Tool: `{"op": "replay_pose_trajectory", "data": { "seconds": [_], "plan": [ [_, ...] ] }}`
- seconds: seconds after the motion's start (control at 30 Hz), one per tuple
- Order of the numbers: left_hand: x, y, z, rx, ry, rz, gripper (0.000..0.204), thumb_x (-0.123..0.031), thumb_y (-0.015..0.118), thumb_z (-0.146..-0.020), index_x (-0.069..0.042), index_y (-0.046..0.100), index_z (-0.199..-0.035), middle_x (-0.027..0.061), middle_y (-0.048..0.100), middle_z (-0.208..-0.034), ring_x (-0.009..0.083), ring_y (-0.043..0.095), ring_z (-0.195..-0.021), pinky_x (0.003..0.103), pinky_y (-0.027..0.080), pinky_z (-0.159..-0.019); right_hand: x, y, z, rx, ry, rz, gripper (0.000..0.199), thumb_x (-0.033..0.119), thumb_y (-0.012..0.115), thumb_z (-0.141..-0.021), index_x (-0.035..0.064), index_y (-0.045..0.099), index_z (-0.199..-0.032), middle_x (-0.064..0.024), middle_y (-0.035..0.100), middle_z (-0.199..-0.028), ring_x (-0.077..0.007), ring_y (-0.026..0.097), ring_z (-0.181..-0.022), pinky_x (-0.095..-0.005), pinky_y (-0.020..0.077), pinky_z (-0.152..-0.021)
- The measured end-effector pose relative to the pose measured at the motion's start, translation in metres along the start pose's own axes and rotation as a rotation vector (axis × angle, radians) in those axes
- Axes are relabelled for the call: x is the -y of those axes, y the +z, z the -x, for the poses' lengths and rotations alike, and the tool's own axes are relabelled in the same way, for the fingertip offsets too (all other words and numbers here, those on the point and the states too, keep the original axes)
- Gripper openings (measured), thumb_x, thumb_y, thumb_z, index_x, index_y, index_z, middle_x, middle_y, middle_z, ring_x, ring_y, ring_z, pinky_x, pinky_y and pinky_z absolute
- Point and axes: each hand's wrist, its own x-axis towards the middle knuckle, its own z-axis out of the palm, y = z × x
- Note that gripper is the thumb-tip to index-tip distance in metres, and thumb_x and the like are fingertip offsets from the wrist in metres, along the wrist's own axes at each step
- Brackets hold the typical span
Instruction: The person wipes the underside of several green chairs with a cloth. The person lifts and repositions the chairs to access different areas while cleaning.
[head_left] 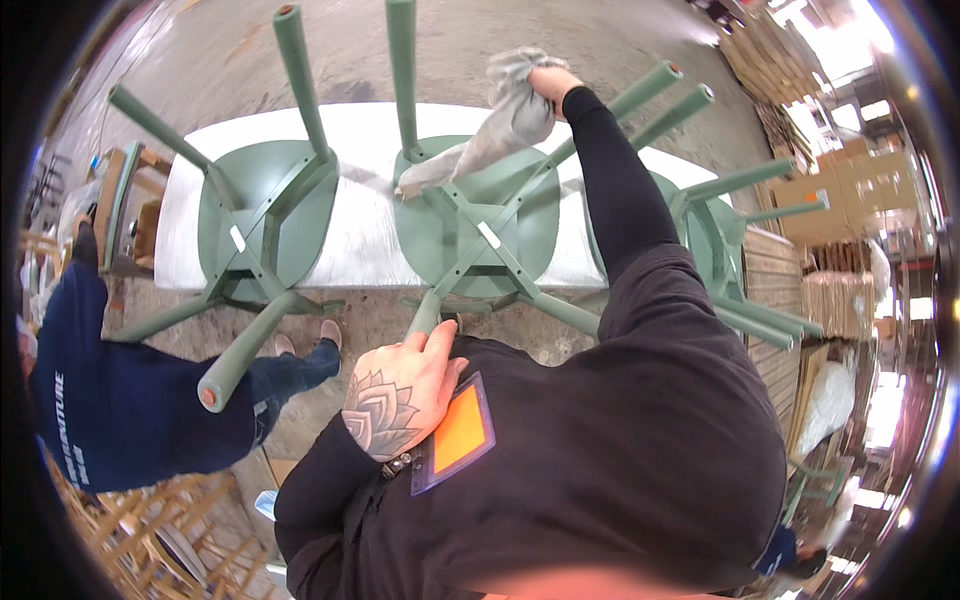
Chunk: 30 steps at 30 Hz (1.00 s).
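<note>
A green chair [480, 220] lies upside down in the middle of a white-covered table [365, 240], legs pointing up and outward. My left hand [400, 385] is closed around the end of its near left leg, with part of the leg hidden beneath the fingers. My right hand [553, 88], stretched far forward, grips a bunched grey cloth [515, 122]. The cloth hangs down to the left, its lower end over the chair's seat underside near the far left leg. A white label [489, 235] is stuck on the crossed braces.
Another upturned green chair [270, 215] is on the table's left part, and more green chairs [715, 230] stand at the right. A person in dark blue [150, 410] is at the left. Cardboard boxes [850, 195] are stacked at the right, wooden chair frames [150, 540] at the lower left.
</note>
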Motion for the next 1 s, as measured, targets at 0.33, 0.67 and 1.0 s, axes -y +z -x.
{"op": "replay_pose_trajectory", "data": {
  "seconds": [0.33,0.67,1.0],
  "plan": [
    [-0.008,-0.005,0.003,-0.070,-0.158,-0.005,0.035,-0.022,0.067,-0.091,-0.008,0.061,-0.123,0.0116,0.069,-0.090,0.0325,0.070,-0.080,0.044,0.055,-0.066,-0.176,0.091,-0.067,0.404,-0.095,0.859,0.147,0.082,0.083,-0.048,0.0209,0.015,-0.164,-0.0251,0.008,-0.167,-0.0474,0.020,-0.151,-0.0524,0.0313,-0.119],
    [-0.015,-0.008,-0.010,0.015,-0.252,0.064,0.031,-0.011,0.068,-0.088,-0.005,0.067,-0.118,0.0163,0.072,-0.097,0.0348,0.071,-0.081,0.042,0.056,-0.068,-0.190,0.099,-0.017,0.000,-0.230,0.142,0.056,0.046,0.084,-0.073,0.0053,0.070,-0.109,-0.0196,0.072,-0.107,-0.0272,0.069,-0.101,-0.0383,0.0532,-0.089],
    [-0.017,-0.006,-0.013,0.001,-0.341,0.135,0.026,-0.010,0.068,-0.090,0.000,0.068,-0.114,0.0168,0.074,-0.099,0.0331,0.074,-0.085,0.038,0.058,-0.073,-0.065,-0.112,0.047,-1.488,-1.035,-0.075,0.067,0.029,0.091,-0.073,-0.0026,0.054,-0.119,-0.0184,0.053,-0.124,-0.0329,0.053,-0.111,-0.0463,0.0409,-0.101]
  ]
}}
